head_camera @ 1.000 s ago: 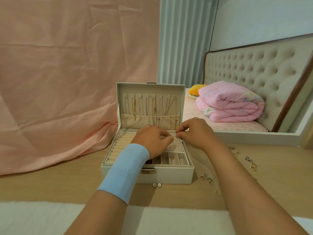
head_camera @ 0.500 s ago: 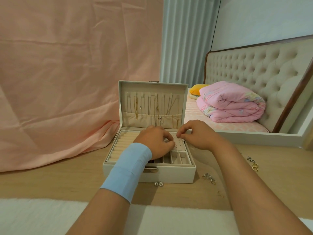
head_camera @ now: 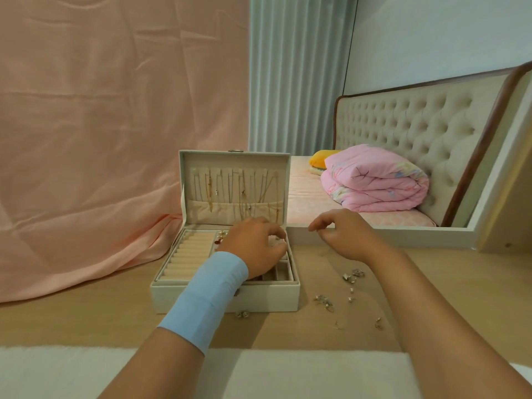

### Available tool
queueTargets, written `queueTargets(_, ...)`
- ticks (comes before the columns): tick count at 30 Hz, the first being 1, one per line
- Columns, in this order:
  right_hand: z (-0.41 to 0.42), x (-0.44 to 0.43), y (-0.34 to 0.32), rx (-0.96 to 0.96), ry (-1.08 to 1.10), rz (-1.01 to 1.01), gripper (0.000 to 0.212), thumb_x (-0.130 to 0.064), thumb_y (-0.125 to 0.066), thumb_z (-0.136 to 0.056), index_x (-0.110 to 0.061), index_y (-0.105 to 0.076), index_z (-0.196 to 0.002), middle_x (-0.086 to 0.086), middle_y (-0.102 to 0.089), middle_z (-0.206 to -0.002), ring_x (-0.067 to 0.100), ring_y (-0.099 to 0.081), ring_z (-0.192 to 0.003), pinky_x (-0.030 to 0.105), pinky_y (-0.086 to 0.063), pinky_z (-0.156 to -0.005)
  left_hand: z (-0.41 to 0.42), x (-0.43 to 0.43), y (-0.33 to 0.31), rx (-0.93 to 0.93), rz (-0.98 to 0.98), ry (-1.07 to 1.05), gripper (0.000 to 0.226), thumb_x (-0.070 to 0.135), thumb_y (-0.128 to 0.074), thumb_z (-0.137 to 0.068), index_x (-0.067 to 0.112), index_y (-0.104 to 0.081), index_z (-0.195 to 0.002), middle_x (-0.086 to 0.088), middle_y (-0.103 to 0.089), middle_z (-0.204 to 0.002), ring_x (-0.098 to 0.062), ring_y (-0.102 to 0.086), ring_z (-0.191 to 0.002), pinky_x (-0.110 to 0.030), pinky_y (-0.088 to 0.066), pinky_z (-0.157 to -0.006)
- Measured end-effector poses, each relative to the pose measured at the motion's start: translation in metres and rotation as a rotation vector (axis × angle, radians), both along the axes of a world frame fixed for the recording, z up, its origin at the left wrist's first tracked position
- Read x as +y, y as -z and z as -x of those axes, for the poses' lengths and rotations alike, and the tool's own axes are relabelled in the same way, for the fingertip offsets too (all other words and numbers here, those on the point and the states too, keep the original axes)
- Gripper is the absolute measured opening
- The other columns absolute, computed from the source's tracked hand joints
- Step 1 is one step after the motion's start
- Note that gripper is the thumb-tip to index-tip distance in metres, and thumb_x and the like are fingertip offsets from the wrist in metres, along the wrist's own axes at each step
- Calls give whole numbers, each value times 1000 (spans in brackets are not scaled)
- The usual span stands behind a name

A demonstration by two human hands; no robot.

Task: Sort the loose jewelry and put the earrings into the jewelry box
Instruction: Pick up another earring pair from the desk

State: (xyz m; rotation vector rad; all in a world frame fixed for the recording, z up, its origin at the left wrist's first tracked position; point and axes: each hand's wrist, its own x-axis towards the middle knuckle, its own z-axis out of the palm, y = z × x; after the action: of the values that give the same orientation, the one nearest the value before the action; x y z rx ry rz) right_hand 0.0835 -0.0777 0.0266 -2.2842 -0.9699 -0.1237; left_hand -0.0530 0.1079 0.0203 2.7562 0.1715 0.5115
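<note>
left hand [head_camera: 256,249]: fingers curled over jewelry box [head_camera: 224,298] earring panel, contents unclear | right hand [head_camera: 342,234]: fingertips narrowly pinched, beside box above loose earrings [head_camera: 325,301], likely reaching for another

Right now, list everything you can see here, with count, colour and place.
jewelry box: one, white, open, on desk centre
necklaces: several, gold, hanging inside lid
loose jewelry: scattered small pieces, silver and gold, desk right of box
earring pair: one, silver, desk in front of box
sheet: one, peach, left
folded quilt: one, pink, on bed
left hand: over the box tray, blue wristband
right hand: above desk, right of box
</note>
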Motion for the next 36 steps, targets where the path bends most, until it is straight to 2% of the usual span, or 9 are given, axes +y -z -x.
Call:
queueTargets(3,-9,-36,4,14,66,40,33,-9,-58,-93,-37,-74,-92,-14,-69,-103,0,-62,-87,16,-44,-73,-7,-26,-5,-16,25,42,28,40,-54,-93,34,-65,-118,10,-60,-118,-13,-51,-112,-31,-43,-97)
queueTargets(7,-23,-76,17,28,196,79,33,-11,-56,-94,-35,-75,-104,-14,-67,-104,9,-62,-97,23,-43,-79,-31,-69,-4,51,46,95,27,33,-53,-96,33,-66,-119,13,-65,-119,-10,-59,-106,-30,-48,-95)
queueTargets(12,-38,-98,35,-14,336,163,36,-23,-61,-91,-43,-68,-120,-20,-67,-122,11,-60,-115,27,-45,-84,-73,-111,9,148,86,62,31,25,-51,-97,34,-65,-123,6,-64,-126,-17,-61,-111,-34,-49,-99)
queueTargets(15,-47,-96,46,24,294,119,38,-26,-61,-92,-42,-66,-126,-12,-65,-130,16,-56,-124,33,-46,-102,-97,-120,19,179,71,14,38,17,-49,-98,33,-60,-131,3,-58,-136,-19,-55,-122,-33,-45,-102)
queueTargets(19,-55,-85,54,-12,231,214,41,-30,-54,-99,-40,-58,-138,-6,-56,-146,22,-44,-137,38,-32,-115,-121,-119,32,200,27,-34,47,14,-50,-99,34,-50,-141,2,-47,-148,-20,-43,-135,-34,-38,-109)
queueTargets(23,-54,-75,61,-38,146,286,39,-33,-46,-104,-40,-57,-141,-12,-57,-145,17,-43,-138,39,-27,-111,-130,-116,42,180,25,-49,35,26,-48,-100,37,-60,-132,3,-58,-135,-19,-46,-129,-38,-43,-106)
queueTargets(29,-51,-74,60,-103,199,263,27,-36,-52,-100,-44,-69,-120,-13,-65,-130,16,-49,-126,38,-29,-103,-131,-116,45,148,77,-80,19,25,-60,-94,31,-72,-108,3,-69,-112,-18,-60,-106,-37,-53,-94)
queueTargets(34,-47,-69,61,-99,174,263,33,-34,-52,-102,-39,-62,-134,-14,-63,-137,14,-47,-134,38,-25,-108,-129,-114,42,147,94,-130,12,26,-64,-91,29,-72,-99,0,-68,-105,-19,-63,-93,-32,-55,-83)
queueTargets(36,-46,-68,59,-103,169,268,31,-33,-52,-103,-39,-66,-129,-15,-65,-135,12,-49,-133,37,-24,-108,-128,-112,42,148,98,-150,11,25,-64,-90,27,-72,-98,0,-68,-105,-20,-64,-92,-30,-54,-79)
